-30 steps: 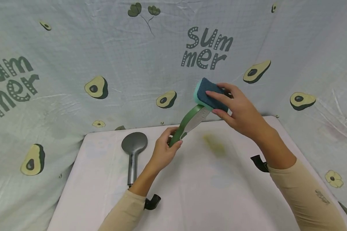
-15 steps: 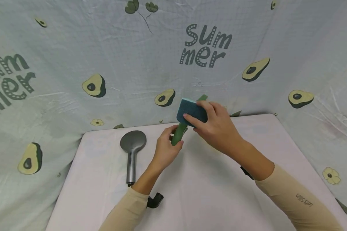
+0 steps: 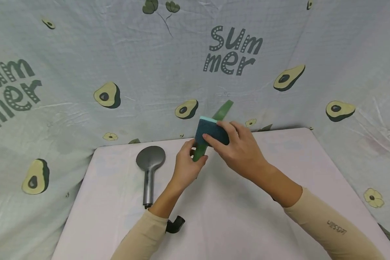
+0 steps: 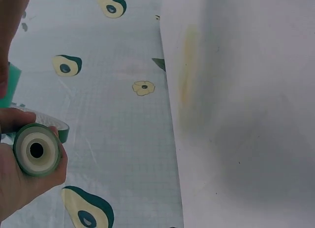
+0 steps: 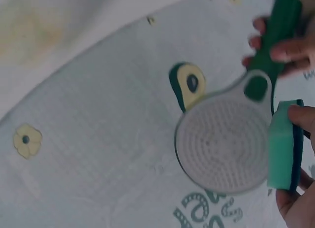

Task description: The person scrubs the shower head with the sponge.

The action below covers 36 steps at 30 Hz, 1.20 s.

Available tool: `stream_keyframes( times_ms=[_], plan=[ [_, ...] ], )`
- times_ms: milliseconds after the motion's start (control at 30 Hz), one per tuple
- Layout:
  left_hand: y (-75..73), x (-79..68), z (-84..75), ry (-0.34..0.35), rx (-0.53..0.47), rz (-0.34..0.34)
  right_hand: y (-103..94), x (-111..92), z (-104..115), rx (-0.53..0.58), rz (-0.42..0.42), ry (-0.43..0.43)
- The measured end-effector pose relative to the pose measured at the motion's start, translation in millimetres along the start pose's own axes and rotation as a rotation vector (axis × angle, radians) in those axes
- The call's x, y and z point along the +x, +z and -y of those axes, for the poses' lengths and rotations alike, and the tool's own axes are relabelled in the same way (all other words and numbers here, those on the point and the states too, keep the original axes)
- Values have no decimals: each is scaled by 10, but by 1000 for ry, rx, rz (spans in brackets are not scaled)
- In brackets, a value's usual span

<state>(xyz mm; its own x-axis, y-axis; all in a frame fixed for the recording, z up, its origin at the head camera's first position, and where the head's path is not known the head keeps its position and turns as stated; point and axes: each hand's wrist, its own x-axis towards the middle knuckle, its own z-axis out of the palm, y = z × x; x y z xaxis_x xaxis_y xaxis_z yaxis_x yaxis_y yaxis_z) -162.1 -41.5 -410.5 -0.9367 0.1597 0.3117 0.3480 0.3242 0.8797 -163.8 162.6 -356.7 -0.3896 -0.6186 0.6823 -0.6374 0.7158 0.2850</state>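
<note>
My left hand (image 3: 186, 171) grips the handle of a green shower head (image 3: 225, 109), held tilted up above the table's back edge. Its pale round nozzle face (image 5: 221, 144) shows in the right wrist view. The open end of the handle (image 4: 37, 150) faces the left wrist camera. With fingers and thumb, my right hand (image 3: 243, 153) pinches a sponge (image 3: 209, 133) with a dark blue scouring side and teal foam. The foam (image 5: 281, 149) lies along the edge of the shower head, near where head and handle join. The sponge hides part of the shower head in the head view.
A grey shower head (image 3: 151, 159) lies on the table (image 3: 227, 224) to the left of my left hand. Behind the table hangs a cloth (image 3: 136, 65) printed with avocados and lettering. Black wrist mounts (image 3: 175, 224) show at the sleeves.
My right hand has moved the sponge left and down, from the shower head's far end toward the handle. The shower head has turned, so its nozzle face no longer shows in the head view.
</note>
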Motion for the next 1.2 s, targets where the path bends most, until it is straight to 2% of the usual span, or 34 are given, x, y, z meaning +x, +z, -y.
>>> stream_keyframes(
  times_ms=[100,200,300,367,467,567,733,900,1067,1200],
  plan=[
    [7,-9,25,-6,1,-3,-110,77,-151,38,3,75],
    [14,-28,49,-13,-14,-5,-193,128,-337,136,13,198],
    [18,-46,53,-7,-40,-3,-233,153,-497,239,16,325],
    [21,-56,53,4,-57,2,-236,155,-545,267,15,369],
    [24,-70,53,4,-67,6,-211,150,-509,258,-4,341],
    [31,-83,56,-21,-83,8,-165,137,-384,247,-26,257],
    [47,-82,70,-60,-125,14,-103,75,-209,298,-49,167],
    [53,-75,70,-70,-164,25,-138,35,-194,347,-50,141],
    [53,-76,87,-96,-202,69,-206,3,-231,359,-58,127],
    [65,-59,120,-124,-308,88,-253,-59,-276,367,-52,146]
  ],
)
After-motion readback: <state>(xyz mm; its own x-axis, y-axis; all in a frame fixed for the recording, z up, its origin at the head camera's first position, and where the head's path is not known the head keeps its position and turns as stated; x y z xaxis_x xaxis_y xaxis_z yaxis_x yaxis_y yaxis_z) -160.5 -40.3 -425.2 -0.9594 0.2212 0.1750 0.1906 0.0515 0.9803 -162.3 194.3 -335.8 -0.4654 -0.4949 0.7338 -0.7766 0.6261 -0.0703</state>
